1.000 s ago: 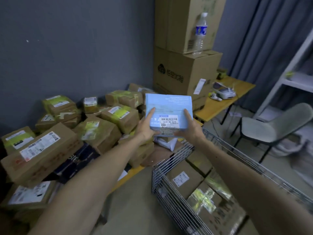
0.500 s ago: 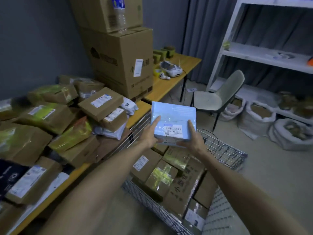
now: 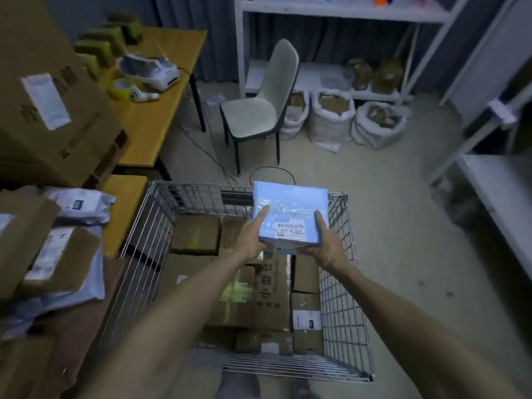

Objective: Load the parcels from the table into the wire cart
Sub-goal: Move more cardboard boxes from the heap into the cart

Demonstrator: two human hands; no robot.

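Observation:
A light blue parcel (image 3: 290,211) with a barcode label hangs over the far right part of the wire cart (image 3: 339,298). My left hand (image 3: 253,237) grips its near left edge, thumb on top. My right hand (image 3: 322,243) grips its near right edge in the same way. Inside the cart lie several brown cardboard parcels (image 3: 195,234), some wrapped in clear tape. More brown boxes and white mailer bags (image 3: 77,205) are piled on the yellow table (image 3: 126,203) to the left.
A large carton (image 3: 51,110) stands on the table at the left, with a white label printer (image 3: 149,70) and tape roll behind it. A grey chair (image 3: 259,110) stands beyond the cart. White shelving (image 3: 345,12) and filled sacks (image 3: 377,125) line the back; another shelf (image 3: 495,191) is at right.
I have turned right from the table pile toward the cart. The blue parcel, held in both hands throughout, has come from above the table to above the cart's far end.

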